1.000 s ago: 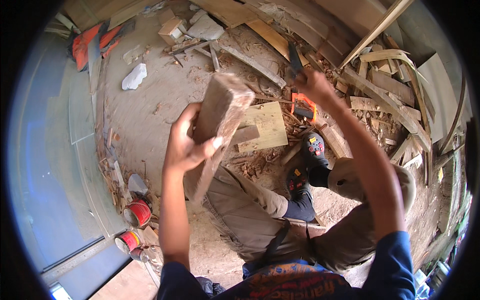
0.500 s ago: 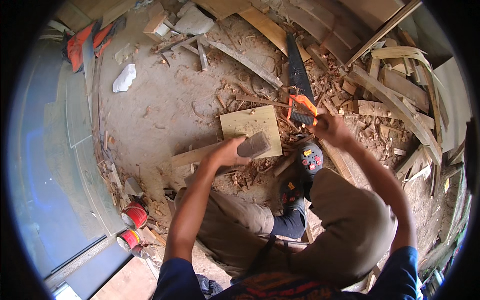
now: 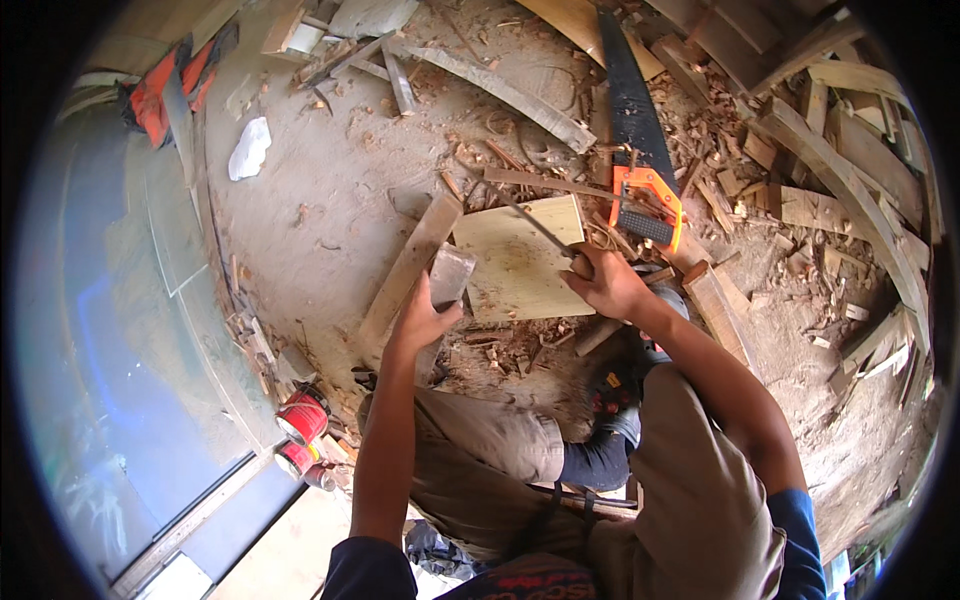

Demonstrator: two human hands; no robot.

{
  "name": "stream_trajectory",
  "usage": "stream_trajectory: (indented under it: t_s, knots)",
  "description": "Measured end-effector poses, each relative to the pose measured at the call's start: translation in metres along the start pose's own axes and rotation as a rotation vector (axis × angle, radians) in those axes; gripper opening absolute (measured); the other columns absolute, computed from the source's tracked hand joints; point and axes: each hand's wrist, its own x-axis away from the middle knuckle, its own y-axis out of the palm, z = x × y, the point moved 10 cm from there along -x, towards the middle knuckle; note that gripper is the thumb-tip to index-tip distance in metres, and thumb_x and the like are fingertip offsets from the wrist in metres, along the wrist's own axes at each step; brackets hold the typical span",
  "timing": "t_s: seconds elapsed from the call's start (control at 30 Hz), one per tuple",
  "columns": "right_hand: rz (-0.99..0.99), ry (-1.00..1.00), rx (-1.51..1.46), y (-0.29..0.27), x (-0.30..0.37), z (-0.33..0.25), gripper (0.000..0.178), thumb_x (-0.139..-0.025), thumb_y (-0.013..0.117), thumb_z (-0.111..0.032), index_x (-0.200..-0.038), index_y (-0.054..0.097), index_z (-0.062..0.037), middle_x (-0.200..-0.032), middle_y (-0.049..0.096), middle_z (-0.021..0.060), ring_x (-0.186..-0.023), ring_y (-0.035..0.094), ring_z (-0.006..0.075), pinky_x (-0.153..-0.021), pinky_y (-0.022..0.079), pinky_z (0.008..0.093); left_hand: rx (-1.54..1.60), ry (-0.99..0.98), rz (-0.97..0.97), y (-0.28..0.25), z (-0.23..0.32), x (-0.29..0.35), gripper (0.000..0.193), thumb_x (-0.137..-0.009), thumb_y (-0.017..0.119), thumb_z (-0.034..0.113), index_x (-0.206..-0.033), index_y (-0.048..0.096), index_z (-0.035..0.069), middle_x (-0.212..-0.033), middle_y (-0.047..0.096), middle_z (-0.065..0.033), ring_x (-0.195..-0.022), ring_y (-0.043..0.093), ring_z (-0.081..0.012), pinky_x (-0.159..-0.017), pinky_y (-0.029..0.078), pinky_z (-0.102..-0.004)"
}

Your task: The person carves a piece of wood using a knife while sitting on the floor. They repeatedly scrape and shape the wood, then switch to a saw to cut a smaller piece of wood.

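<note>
My left hand (image 3: pixel 425 318) is closed around a greyish-brown wooden block (image 3: pixel 452 274), whose lower part is partly hidden by the fingers. Beside it, a longer wooden bar (image 3: pixel 408 262) slants along the left edge of a pale square board (image 3: pixel 520 270) lying on the ground. In my right hand (image 3: pixel 612 284) is a thin-bladed hand tool (image 3: pixel 540 228) with a rounded wooden handle, its dark blade reaching over the board toward the upper left. I cannot tell whether it is a chisel or a file. An orange-handled handsaw (image 3: pixel 640 130) lies just beyond that hand.
Wood shavings and offcuts litter the ground around the board. Long planks (image 3: pixel 850 190) are heaped at right, and a wooden beam (image 3: pixel 720 315) lies by my right forearm. Red cans (image 3: pixel 302 415) stand at lower left, near a bluish panel (image 3: pixel 120 330). A white lump (image 3: pixel 250 150) lies farther off.
My right hand has moved left from near the saw handle to the board and now holds the thin-bladed tool. My left hand has drawn the block back toward the board's left edge and tilted it.
</note>
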Motion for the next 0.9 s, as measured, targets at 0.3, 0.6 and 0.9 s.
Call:
stream_trajectory:
  t_s: [0.3, 0.6, 0.9]
  knots:
    - [0.026, 0.206, -0.042, -0.037, 0.044, 0.03, 0.037, -0.093, 0.068, -0.026, -0.112, 0.06, 0.0053, -0.077, 0.066, 0.0151, -0.074, 0.066, 0.0286, -0.068, 0.051, 0.0404, 0.125, 0.137, -0.214, 0.067, 0.075, -0.033, 0.089, -0.067, 0.081, 0.026, -0.14, 0.035, 0.003, -0.131, 0.054, -0.0247, -0.121, 0.057, -0.038, -0.098, 0.048, -0.0476]
    - [0.011, 0.171, 0.073, -0.04, 0.059, 0.008, 0.041, -0.092, 0.067, -0.019, -0.121, 0.054, 0.0077, -0.07, 0.064, 0.0189, -0.073, 0.067, 0.0408, -0.064, 0.05, 0.0472, -0.029, 0.239, 0.047, 0.07, 0.087, -0.04, 0.087, -0.067, 0.079, 0.02, -0.144, 0.043, 0.005, -0.139, 0.048, -0.0207, -0.13, 0.048, -0.0411, -0.106, 0.044, -0.0492]
    - [0.061, 0.058, 0.125, -0.021, 0.044, 0.003, 0.042, -0.092, 0.067, -0.014, -0.125, 0.051, 0.0059, -0.073, 0.066, 0.0207, -0.074, 0.067, 0.0428, -0.064, 0.051, 0.0497, 0.15, 0.324, -0.134, 0.038, 0.072, -0.048, 0.064, -0.073, 0.072, 0.006, -0.135, 0.059, -0.003, -0.131, 0.062, -0.0156, -0.126, 0.058, -0.0282, -0.109, 0.043, -0.0384]
